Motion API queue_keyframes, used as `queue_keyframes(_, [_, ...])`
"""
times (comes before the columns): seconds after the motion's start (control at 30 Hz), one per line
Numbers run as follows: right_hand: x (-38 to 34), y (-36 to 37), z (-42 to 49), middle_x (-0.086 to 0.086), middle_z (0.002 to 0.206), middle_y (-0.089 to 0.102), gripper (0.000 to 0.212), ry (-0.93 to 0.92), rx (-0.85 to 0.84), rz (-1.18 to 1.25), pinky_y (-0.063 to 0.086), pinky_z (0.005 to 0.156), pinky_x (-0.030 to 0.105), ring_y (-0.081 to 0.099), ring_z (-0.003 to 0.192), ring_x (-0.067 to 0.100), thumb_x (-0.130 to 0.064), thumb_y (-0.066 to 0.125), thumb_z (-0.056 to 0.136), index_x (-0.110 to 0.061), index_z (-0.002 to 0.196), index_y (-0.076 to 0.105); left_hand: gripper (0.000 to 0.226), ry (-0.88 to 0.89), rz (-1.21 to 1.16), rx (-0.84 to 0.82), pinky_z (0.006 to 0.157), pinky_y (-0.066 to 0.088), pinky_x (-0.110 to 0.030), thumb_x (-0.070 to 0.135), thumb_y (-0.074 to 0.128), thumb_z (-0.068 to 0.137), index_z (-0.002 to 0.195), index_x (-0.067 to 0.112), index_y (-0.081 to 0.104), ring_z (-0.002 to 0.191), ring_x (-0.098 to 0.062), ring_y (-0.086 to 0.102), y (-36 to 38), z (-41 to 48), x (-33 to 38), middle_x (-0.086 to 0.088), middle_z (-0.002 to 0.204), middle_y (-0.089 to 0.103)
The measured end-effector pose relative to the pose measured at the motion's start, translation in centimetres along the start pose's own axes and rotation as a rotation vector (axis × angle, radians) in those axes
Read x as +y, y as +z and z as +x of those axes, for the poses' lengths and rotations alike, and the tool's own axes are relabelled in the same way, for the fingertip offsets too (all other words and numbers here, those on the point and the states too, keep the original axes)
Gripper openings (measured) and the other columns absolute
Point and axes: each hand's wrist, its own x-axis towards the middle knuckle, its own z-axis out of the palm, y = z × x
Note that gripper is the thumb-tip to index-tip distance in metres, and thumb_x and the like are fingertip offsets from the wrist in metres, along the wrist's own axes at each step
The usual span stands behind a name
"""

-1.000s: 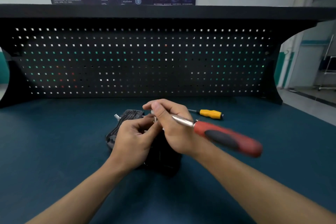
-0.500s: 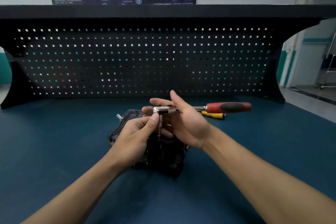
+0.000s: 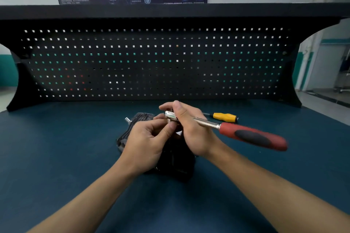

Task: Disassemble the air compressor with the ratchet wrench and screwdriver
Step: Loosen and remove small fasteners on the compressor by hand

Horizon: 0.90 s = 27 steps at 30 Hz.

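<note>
The black air compressor (image 3: 132, 128) stands on the blue bench, mostly hidden behind my hands. My right hand (image 3: 191, 130) grips the ratchet wrench (image 3: 251, 137) near its chrome head, thumb over the top; the red and black handle points right and toward me. My left hand (image 3: 145, 142) pinches the socket shaft just under the wrench head, above the compressor. A yellow-handled screwdriver (image 3: 224, 117) lies on the bench behind the wrench.
A black pegboard (image 3: 151, 62) with a shelf above closes the back of the bench. The blue benchtop (image 3: 56, 147) spreads wide to the left and right of the compressor. The bench's right edge drops to a floor area at far right.
The wrench handle swung away to the far right half a second ago, and has now swung back toward me. My right hand's fingers, then spread, now curl over the wrench head. My left hand stayed at the socket.
</note>
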Motion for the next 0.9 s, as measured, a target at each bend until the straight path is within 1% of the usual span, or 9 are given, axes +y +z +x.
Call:
queue_keyframes(0.1, [0.3, 0.6, -0.5, 0.01, 0.09, 0.072, 0.034, -0.142, 0.166, -0.299, 0.056, 0.085, 0.048, 0.069, 0.089, 0.023, -0.042, 0.046, 0.096, -0.018, 0.099, 0.07, 0.018, 0.075, 0.229, 0.111, 0.061, 0.055, -0.035, 0.034, 0.063, 0.096, 0.09, 0.027, 0.079, 0.067, -0.017, 0.07, 0.3, -0.4, 0.0, 0.008, 0.074, 0.075])
queue_keyframes(0.2, [0.0, 0.8, -0.8, -0.006, 0.08, 0.071, 0.038, -0.261, 0.235, -0.629, 0.054, 0.075, 0.042, 0.067, 0.079, 0.01, -0.053, 0.041, 0.096, -0.026, 0.097, 0.069, 0.023, 0.141, 0.457, 0.22, 0.053, 0.05, -0.04, 0.041, 0.056, 0.087, 0.085, 0.029, 0.075, 0.054, -0.017, 0.062, 0.6, -0.6, 0.2, 0.007, 0.06, 0.067])
queue_keyframes(0.3, [-0.1, 1.0, -1.0, -0.012, 0.08, 0.068, 0.038, -0.306, 0.195, -0.759, 0.053, 0.072, 0.037, 0.065, 0.077, 0.009, -0.056, 0.039, 0.095, -0.03, 0.1, 0.065, 0.016, 0.11, 0.439, 0.256, 0.051, 0.051, -0.039, 0.03, 0.059, 0.085, 0.074, 0.025, 0.07, 0.052, -0.018, 0.061, 0.5, -0.8, 0.4, 0.004, 0.056, 0.064])
queue_keyframes(0.4, [-0.2, 1.5, -0.7, -0.011, 0.082, 0.07, 0.028, -0.221, 0.166, -0.518, 0.054, 0.078, 0.031, 0.067, 0.081, 0.004, -0.051, 0.047, 0.094, -0.031, 0.092, 0.067, 0.019, 0.007, 0.228, 0.127, 0.057, 0.051, -0.025, 0.019, 0.065, 0.093, 0.08, 0.026, 0.076, 0.06, -0.009, 0.066, 0.1, -0.5, 0.7, 0.002, 0.067, 0.073])
queue_keyframes(0.47, [-0.4, 1.4, -0.1, -0.004, 0.086, 0.072, 0.03, -0.042, 0.14, -0.271, 0.055, 0.079, 0.032, 0.066, 0.083, 0.006, -0.044, 0.051, 0.098, -0.022, 0.092, 0.071, 0.017, -0.094, 0.045, 0.014, 0.062, 0.049, -0.027, 0.017, 0.062, 0.097, 0.09, 0.016, 0.077, 0.067, -0.011, 0.065, -0.5, 0.0, 1.0, -0.01, 0.076, 0.075])
queue_keyframes(0.53, [-0.7, 0.9, 0.4, 0.004, 0.098, 0.075, 0.036, 0.144, 0.111, -0.108, 0.052, 0.067, 0.028, 0.065, 0.082, 0.013, -0.043, 0.048, 0.103, -0.017, 0.105, 0.073, 0.025, -0.147, -0.094, -0.06, 0.068, 0.052, -0.021, 0.021, 0.056, 0.1, 0.095, 0.008, 0.076, 0.077, -0.013, 0.07, -0.9, 0.2, 0.9, -0.012, 0.087, 0.076])
queue_keyframes(0.63, [-0.8, -0.2, 0.8, 0.012, 0.109, 0.075, 0.054, 0.287, -0.012, 0.148, 0.039, 0.05, 0.026, 0.051, 0.064, 0.025, -0.054, 0.037, 0.101, -0.012, 0.118, 0.066, 0.041, -0.213, -0.218, -0.142, 0.073, 0.055, -0.021, 0.033, 0.049, 0.099, 0.086, 0.003, 0.075, 0.085, -0.02, 0.073, -0.9, 0.2, 0.6, -0.014, 0.092, 0.075])
queue_keyframes(0.77, [-0.8, -1.1, 0.8, 0.008, 0.117, 0.073, 0.08, 0.289, -0.178, 0.177, 0.044, 0.053, 0.026, 0.047, 0.056, 0.02, -0.071, 0.026, 0.087, -0.013, 0.133, 0.058, 0.044, -0.224, -0.241, -0.221, 0.072, 0.053, -0.021, 0.041, 0.047, 0.098, 0.078, 0.013, 0.074, 0.082, -0.017, 0.07, -1.1, 0.2, 0.3, -0.012, 0.089, 0.074])
queue_keyframes(0.9, [-0.5, -0.9, 0.8, 0.022, 0.117, 0.07, 0.071, 0.264, -0.146, 0.122, 0.038, 0.053, 0.029, 0.045, 0.053, 0.018, -0.063, 0.034, 0.091, -0.008, 0.127, 0.062, 0.041, -0.192, -0.229, -0.171, 0.073, 0.054, -0.022, 0.038, 0.05, 0.096, 0.079, 0.01, 0.075, 0.082, -0.016, 0.071, -0.9, 0.2, 0.1, -0.008, 0.086, 0.074])
